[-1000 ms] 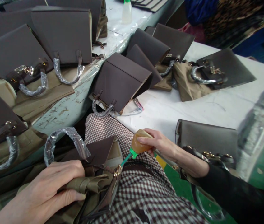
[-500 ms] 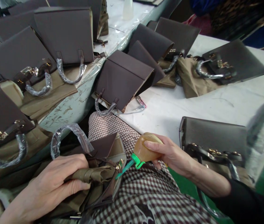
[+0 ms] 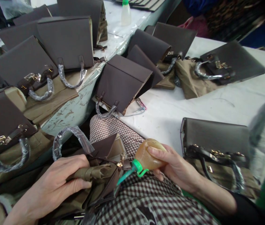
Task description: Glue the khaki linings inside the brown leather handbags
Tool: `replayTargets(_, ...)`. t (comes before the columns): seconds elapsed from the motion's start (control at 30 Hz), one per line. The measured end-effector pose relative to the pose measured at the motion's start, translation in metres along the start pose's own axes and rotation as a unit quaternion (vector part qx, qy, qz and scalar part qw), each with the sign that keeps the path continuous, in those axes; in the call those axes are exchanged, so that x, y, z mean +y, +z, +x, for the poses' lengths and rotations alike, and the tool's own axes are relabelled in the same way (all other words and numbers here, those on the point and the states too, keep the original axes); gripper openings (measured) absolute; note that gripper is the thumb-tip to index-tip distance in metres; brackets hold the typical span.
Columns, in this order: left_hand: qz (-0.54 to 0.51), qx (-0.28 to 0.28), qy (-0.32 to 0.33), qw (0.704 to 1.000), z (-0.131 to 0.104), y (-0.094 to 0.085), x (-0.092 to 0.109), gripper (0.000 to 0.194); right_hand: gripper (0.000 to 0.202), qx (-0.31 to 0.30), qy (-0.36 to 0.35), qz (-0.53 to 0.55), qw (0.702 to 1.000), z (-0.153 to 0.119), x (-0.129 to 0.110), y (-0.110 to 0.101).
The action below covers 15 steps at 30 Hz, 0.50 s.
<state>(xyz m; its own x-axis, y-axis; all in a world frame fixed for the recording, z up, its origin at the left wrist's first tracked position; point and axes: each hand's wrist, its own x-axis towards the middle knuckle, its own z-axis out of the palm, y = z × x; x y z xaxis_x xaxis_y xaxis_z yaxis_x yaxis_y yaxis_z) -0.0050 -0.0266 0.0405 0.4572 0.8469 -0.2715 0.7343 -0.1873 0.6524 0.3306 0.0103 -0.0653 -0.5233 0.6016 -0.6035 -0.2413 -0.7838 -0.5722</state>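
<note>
On my lap lies a dark brown handbag [image 3: 103, 146] with a plastic-wrapped handle [image 3: 70, 134] and an olive cloth lining [image 3: 89, 175]. My left hand [image 3: 58, 184] is closed on a bunched fold of that lining. In my right hand [image 3: 167, 159] is an amber squeeze bottle [image 3: 147, 153], gripped round its body and tipped down to the left. Its green cap has a long green nozzle [image 3: 125, 175], whose tip is at the bag's open edge, close to a gold clasp [image 3: 121, 160]. Whether the tip touches the edge I cannot tell.
Several more brown handbags [image 3: 123, 81] lie on the white table [image 3: 165, 115] and on the bench at left [image 3: 64, 114]. Another bag [image 3: 216, 140] lies beside my right forearm. A pale bottle with a green cap [image 3: 125, 15] stands at the back. A checked apron [image 3: 146, 193] covers my lap.
The nozzle tip has moved slightly down along the bag's edge, and the bottle has shifted a little down and right. My left hand keeps its hold on the lining. The view has tilted slightly.
</note>
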Motion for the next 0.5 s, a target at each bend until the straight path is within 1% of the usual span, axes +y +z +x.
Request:
replayTargets(0.23,-0.001,0.005,0.002,1.000,-0.001,0.002,-0.005,0.009,0.048,0.046,-0.026,-0.122,0.991,0.016,-0.010,-0.024)
replayTargets(0.33,0.002,0.003,0.006,1.000,0.000,0.003,-0.006,0.006,0.050,0.066,-0.041,-0.184,0.980,0.023,-0.012,-0.034)
replayTargets(0.5,0.026,0.006,0.013,1.000,0.005,0.001,-0.002,0.009,0.049,0.071,-0.065,-0.274,0.957,0.031,-0.013,-0.045)
